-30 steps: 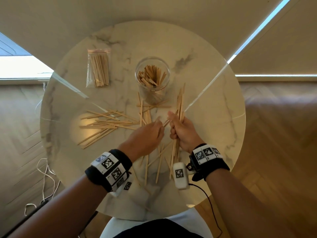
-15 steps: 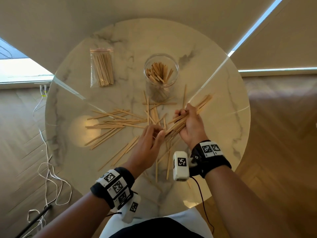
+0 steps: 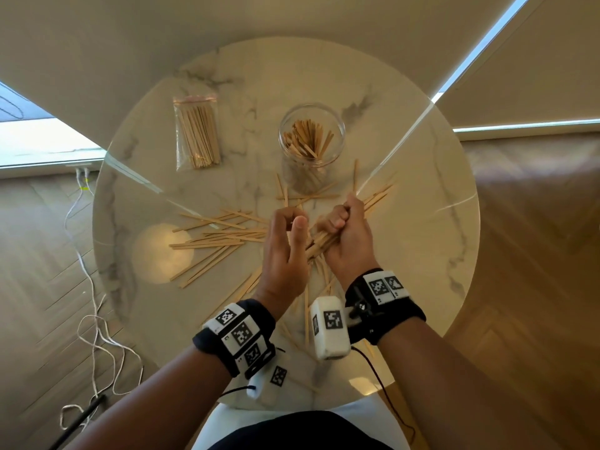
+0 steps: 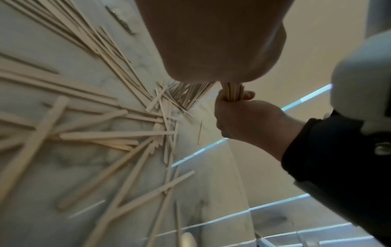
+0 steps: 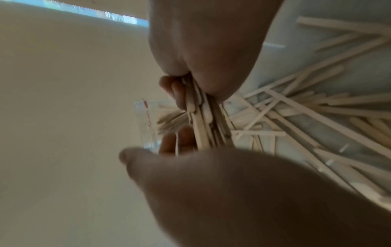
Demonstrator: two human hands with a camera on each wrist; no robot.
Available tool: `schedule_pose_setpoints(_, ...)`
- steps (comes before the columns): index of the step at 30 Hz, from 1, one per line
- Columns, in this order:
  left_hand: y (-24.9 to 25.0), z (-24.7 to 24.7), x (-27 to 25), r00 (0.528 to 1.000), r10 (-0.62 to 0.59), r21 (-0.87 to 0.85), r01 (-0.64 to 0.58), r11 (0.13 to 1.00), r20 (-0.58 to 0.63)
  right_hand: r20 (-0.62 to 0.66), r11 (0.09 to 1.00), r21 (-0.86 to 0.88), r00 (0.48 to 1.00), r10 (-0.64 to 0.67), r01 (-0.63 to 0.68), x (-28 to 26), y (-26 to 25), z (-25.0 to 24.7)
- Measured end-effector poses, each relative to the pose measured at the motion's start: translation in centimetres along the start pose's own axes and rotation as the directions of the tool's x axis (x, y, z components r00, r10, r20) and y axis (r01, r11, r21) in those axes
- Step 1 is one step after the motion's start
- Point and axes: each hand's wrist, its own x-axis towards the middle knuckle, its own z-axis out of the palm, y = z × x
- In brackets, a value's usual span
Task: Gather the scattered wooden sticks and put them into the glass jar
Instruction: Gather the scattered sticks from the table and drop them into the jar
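Note:
The glass jar (image 3: pixel 311 138) stands upright at the back centre of the round marble table (image 3: pixel 422 254), with several wooden sticks in it. My right hand (image 3: pixel 341 222) grips a bundle of sticks (image 3: pixel 376 198) in its fist, slanted towards the far right just in front of the jar. The bundle (image 5: pixel 203 127) also shows in the right wrist view. My left hand (image 3: pixel 293 222) sits beside it with loosely bent fingers (image 5: pixel 175 143) against the bundle's near end, gripping nothing that I can see. Several loose sticks (image 3: pixel 220 235) lie scattered left of and under both hands.
A clear bag of sticks (image 3: pixel 196 138) lies at the back left of the table. More loose sticks (image 3: pixel 305 316) lie near the front edge between my wrists. White cables (image 3: pixel 94 319) trail over the wooden floor on the left.
The bundle in my right hand has swung from nearly straight ahead to a slant towards the far right. My left hand has risen from the tabletop to the bundle's near end.

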Motion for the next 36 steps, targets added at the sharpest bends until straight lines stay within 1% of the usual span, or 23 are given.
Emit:
schedule_pose_setpoints(1, 0.3, 0.3, 0.0, 1.000, 0.000, -0.017, 0.000, 1.000, 0.002, -0.001, 1.000, -0.025, 1.000, 0.015, -0.015, -0.3, 0.2, -0.1)
schedule_pose_setpoints(2, 0.4, 0.5, -0.1, 0.999, 0.001, -0.026, 0.000, 1.000, 0.032, -0.003, 0.999, -0.043, 1.000, 0.019, -0.019, -0.6, 0.0, -0.2)
schedule_pose_setpoints(4, 0.1, 0.3, -0.7, 0.992, 0.025, 0.004, -0.025, 1.000, 0.122, 0.026, 0.998, -0.051, 0.999, 0.023, -0.022, -1.3, -1.0, -0.7)
schedule_pose_setpoints(7, -0.5, -0.2, -1.6, 0.971, 0.126, 0.054, -0.139, 0.989, 0.206, 0.072, 0.996, -0.065, 0.996, 0.059, -0.055, -2.6, -1.3, -1.9)
schedule_pose_setpoints(9, -0.1, 0.4, -2.3, 0.964, 0.163, 0.057, -0.178, 0.982, 0.211, 0.061, 0.991, -0.095, 0.993, 0.103, -0.097, -3.3, -0.6, -2.4)
schedule_pose_setpoints(11, 0.5, 1.1, -2.6, 0.967, 0.168, 0.075, -0.185, 0.980, 0.194, 0.055, 0.984, -0.139, 0.991, 0.119, -0.111, -3.8, -0.6, -2.2)
schedule_pose_setpoints(13, 0.7, 0.8, -2.3, 0.968, 0.177, 0.066, -0.191, 0.979, 0.179, 0.067, 0.973, -0.216, 0.993, 0.098, -0.081, -4.1, -1.5, -1.9)
schedule_pose_setpoints(14, 0.7, 0.2, -1.8, 0.968, 0.187, 0.053, -0.198, 0.979, 0.167, 0.084, 0.958, -0.282, 0.993, 0.083, -0.057, -4.2, -2.0, -2.0)
schedule_pose_setpoints(16, 1.1, -1.3, -0.2, 0.967, 0.207, 0.060, -0.218, 0.974, 0.145, 0.138, 0.896, -0.444, 0.987, 0.081, -0.011, -4.7, -2.8, -2.5)
schedule_pose_setpoints(17, 1.5, -2.0, 0.7, 0.965, 0.222, 0.081, -0.235, 0.969, 0.139, 0.169, 0.847, -0.531, 0.981, 0.100, 0.005, -5.2, -2.9, -2.9)
schedule_pose_setpoints(20, 4.0, -2.8, 4.3, 0.946, 0.303, 0.161, -0.319, 0.934, 0.118, 0.298, 0.655, -0.748, 0.937, 0.184, 0.109, -6.5, -2.7, -4.5)
schedule_pose_setpoints(22, 5.7, -2.5, 6.8, 0.932, 0.337, 0.161, -0.355, 0.921, 0.132, 0.354, 0.537, -0.826, 0.899, 0.258, 0.172, -7.1, -2.7, -5.1)
schedule_pose_setpoints(24, 7.1, -1.9, 8.5, 0.939, 0.308, 0.143, -0.330, 0.933, 0.155, 0.381, 0.439, -0.872, 0.864, 0.328, 0.217, -7.2, -2.8, -5.1)
schedule_pose_setpoints(25, 7.8, -1.6, 8.7, 0.940, 0.280, 0.134, -0.308, 0.942, 0.193, 0.383, 0.397, -0.888, 0.853, 0.354, 0.233, -7.1, -2.9, -4.8)
schedule_pose_setpoints(27, 8.5, -1.0, 8.3, 0.932, 0.180, 0.152, -0.237, 0.960, 0.315, 0.368, 0.344, -0.908, 0.850, 0.377, 0.240, -6.8, -3.2, -4.1)
schedule_pose_setpoints(29, 8.3, -1.1, 7.6, 0.914, 0.094, 0.221, -0.194, 0.956, 0.395, 0.342, 0.309, -0.923, 0.858, 0.384, 0.230, -6.3, -3.7, -3.4)
schedule_pose_setpoints(31, 7.9, -2.1, 7.6, 0.917, 0.093, 0.243, -0.199, 0.949, 0.389, 0.332, 0.258, -0.935, 0.857, 0.395, 0.243, -6.1, -4.3, -2.9)
schedule_pose_setpoints(33, 7.4, -2.9, 8.2, 0.929, 0.089, 0.240, -0.184, 0.953, 0.358, 0.330, 0.235, -0.939, 0.845, 0.420, 0.250, -6.1, -4.9, -2.3)
schedule_pose_setpoints(34, 7.2, -3.1, 8.3, 0.920, 0.073, 0.230, -0.172, 0.958, 0.385, 0.332, 0.234, -0.939, 0.837, 0.435, 0.250, -6.1, -4.9, -1.9)
schedule_pose_setpoints(36, 7.3, -2.6, 7.6, 0.867, 0.020, 0.214, -0.145, 0.966, 0.499, 0.329, 0.222, -0.942, 0.830, 0.450, 0.253, -6.2, -4.8, -1.0)
